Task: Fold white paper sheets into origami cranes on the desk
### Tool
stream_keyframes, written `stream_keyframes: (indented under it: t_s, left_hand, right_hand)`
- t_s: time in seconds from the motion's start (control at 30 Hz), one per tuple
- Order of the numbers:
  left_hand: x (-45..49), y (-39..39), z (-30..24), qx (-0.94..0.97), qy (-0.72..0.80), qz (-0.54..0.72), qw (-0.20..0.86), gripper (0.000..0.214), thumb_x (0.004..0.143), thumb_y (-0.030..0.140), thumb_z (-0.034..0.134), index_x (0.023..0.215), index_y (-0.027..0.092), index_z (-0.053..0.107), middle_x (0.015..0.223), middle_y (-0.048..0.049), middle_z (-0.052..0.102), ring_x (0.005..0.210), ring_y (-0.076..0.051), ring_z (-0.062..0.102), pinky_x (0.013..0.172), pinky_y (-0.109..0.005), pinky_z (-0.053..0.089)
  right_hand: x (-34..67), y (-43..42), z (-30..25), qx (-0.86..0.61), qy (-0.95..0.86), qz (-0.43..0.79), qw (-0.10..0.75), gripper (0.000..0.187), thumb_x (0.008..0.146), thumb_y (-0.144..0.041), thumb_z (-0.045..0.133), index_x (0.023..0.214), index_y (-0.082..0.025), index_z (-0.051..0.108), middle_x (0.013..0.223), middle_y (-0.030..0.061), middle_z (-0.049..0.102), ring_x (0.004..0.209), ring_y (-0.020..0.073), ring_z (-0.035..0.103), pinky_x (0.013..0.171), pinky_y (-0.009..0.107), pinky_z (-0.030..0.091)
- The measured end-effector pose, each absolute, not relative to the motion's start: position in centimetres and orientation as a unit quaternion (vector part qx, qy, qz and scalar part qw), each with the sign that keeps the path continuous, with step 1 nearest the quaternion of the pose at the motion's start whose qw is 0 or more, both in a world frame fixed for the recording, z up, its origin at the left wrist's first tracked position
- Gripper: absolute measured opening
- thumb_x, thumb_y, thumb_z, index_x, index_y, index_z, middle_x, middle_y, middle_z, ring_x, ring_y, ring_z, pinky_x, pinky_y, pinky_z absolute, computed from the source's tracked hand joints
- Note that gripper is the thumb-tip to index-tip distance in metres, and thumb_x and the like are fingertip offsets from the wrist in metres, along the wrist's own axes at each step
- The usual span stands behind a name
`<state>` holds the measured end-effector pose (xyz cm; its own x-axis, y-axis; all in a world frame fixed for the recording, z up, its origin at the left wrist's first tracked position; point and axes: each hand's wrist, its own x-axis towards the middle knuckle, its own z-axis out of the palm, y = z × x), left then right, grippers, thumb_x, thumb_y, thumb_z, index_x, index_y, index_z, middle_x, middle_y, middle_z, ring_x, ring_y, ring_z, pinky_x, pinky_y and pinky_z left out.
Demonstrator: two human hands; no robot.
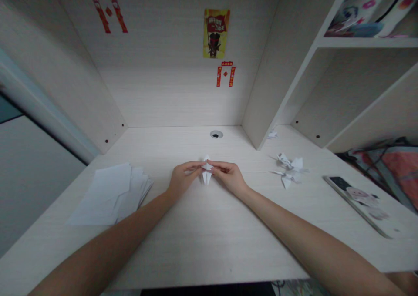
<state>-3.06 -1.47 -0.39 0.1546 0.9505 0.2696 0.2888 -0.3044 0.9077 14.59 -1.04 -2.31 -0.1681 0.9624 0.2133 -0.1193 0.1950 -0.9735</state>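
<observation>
Between my two hands, over the middle of the desk, is a small piece of folded white paper (206, 177), long and narrow with a split lower end. My left hand (184, 176) pinches its left side between thumb and fingertips. From the right, my right hand (231, 177) pinches the same paper, its thumb and fingers close to those of the left. The fingertips hide part of the folds. A stack of white paper sheets (112, 185) lies to the left of my left hand. Several folded paper cranes (289, 167) lie together to the right of my right hand.
A phone in a sticker-covered case (359, 204) lies on the right of the desk (196, 243). A round cable hole (216, 134) is near the back panel. An upright divider (271, 69) and shelves stand at the right, with a red and grey cloth item (392, 165) below.
</observation>
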Motion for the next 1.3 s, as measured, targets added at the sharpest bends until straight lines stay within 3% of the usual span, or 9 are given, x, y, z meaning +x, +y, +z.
stream_keyframes:
  t_s: [0.4,1.03,1.3]
  left_hand:
    - [-3.09,-1.31,-0.41,0.656,0.438,0.457,0.411,0.026,0.072,0.032,0.065,0.091,0.016,0.069,0.091,-0.0071,0.071,0.081,-0.018,0.066,0.079,-0.03,0.051]
    - [-3.1,-0.86,-0.69,0.614,0.48,0.448,0.439,0.021,0.067,0.034,0.067,0.078,0.018,0.073,0.084,-0.0053,0.073,0.079,-0.021,0.067,0.077,-0.032,0.052]
    - [-2.81,-0.97,-0.38,0.577,0.481,0.461,0.472,0.027,0.065,0.038,0.07,0.078,0.014,0.072,0.084,-0.0063,0.073,0.078,-0.02,0.067,0.079,-0.032,0.051]
  right_hand:
    - [14.6,-1.05,-1.8,-0.343,-0.564,0.538,0.524,0.023,0.067,-0.029,0.071,0.087,-0.019,0.069,0.073,0.0022,0.07,0.064,0.013,0.063,0.063,0.024,0.048]
    - [14.78,-0.92,-2.05,-0.4,-0.553,0.531,0.503,0.024,0.06,-0.036,0.075,0.078,-0.02,0.074,0.082,0.0055,0.073,0.073,0.0202,0.066,0.07,0.032,0.052]
    - [14.42,-1.17,-1.53,-0.39,-0.546,0.53,0.518,0.023,0.066,-0.038,0.069,0.078,-0.019,0.073,0.075,0.0028,0.072,0.065,0.0152,0.063,0.066,0.029,0.051]
